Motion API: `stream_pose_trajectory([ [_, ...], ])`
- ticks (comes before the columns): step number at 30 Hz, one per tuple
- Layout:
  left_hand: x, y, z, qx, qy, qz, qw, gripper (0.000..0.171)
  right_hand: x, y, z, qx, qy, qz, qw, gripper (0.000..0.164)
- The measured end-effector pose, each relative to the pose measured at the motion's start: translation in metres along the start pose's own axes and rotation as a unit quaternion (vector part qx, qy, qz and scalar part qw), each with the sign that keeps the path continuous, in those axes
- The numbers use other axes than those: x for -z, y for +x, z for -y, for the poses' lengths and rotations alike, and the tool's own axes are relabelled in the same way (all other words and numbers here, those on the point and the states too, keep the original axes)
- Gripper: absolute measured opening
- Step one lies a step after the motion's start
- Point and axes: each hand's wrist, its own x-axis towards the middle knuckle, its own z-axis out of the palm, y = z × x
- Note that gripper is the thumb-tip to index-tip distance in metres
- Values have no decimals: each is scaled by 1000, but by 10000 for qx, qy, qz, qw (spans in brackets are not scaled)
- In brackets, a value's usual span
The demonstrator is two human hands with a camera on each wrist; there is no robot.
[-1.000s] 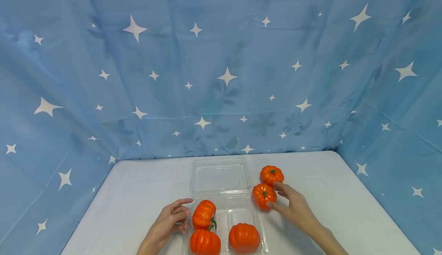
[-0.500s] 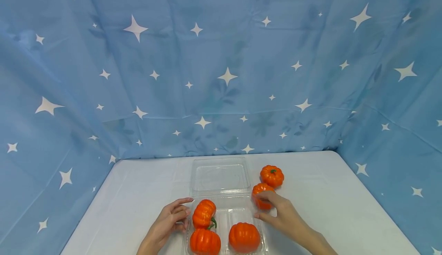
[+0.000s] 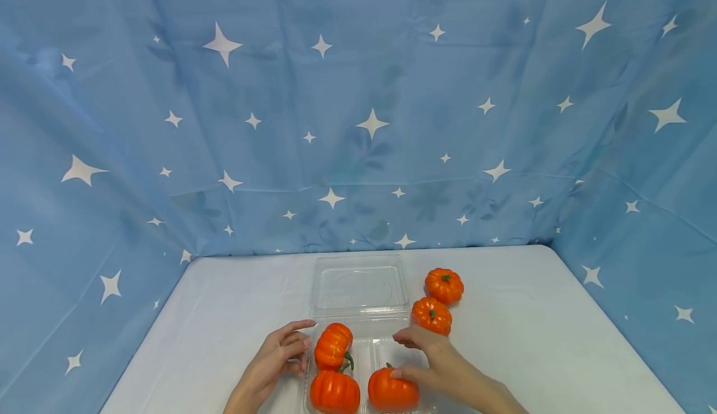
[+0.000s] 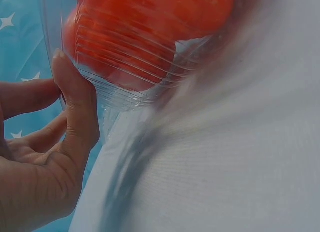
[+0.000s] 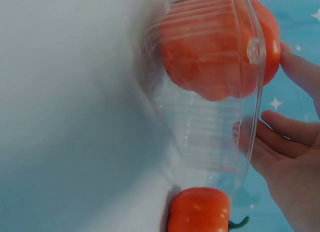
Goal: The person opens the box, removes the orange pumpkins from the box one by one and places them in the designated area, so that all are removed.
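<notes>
The fingers of the right hand (image 3: pixel 442 361) are relaxed and parted, gripping nothing; the thumb appears to touch the boxed pumpkin (image 3: pixel 393 392), and the other fingertips reach over the bare far part of the right compartment. This pumpkin sits toward the near right corner of the clear box (image 3: pixel 364 358). The left hand (image 3: pixel 273 355) is likewise loose, its fingers touching the box's left rim. The step in hand appears to be settling the boxed pumpkin: it is best nudged low and gently toward the near edge, leaving space behind it, with only light support at the rim, since thin plastic probably flexes. Farther out, a far pumpkin (image 3: pixel 333 344) and a near pumpkin (image 3: pixel 335 393) occupy the left compartment. The lid (image 3: pixel 360 284) lies folded back beyond the far edge. On the counter (image 3: pixel 241 311), a loose pumpkin (image 3: pixel 432 315) adjoins the box's far right corner; a second loose pumpkin (image 3: pixel 444 286) lies just beyond.
</notes>
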Motion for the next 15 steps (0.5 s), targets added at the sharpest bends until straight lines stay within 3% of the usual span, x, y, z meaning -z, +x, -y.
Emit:
stream_pose_trajectory([
  [5, 0, 0, 1, -20, -1, 7, 10000, 60, -5, 7, 8, -433, 26, 413, 9982, 59],
  [15, 1, 2, 2, -9, -4, -18, 10000, 60, -7, 15, 12, -709, -201, 905, 9932, 56],
])
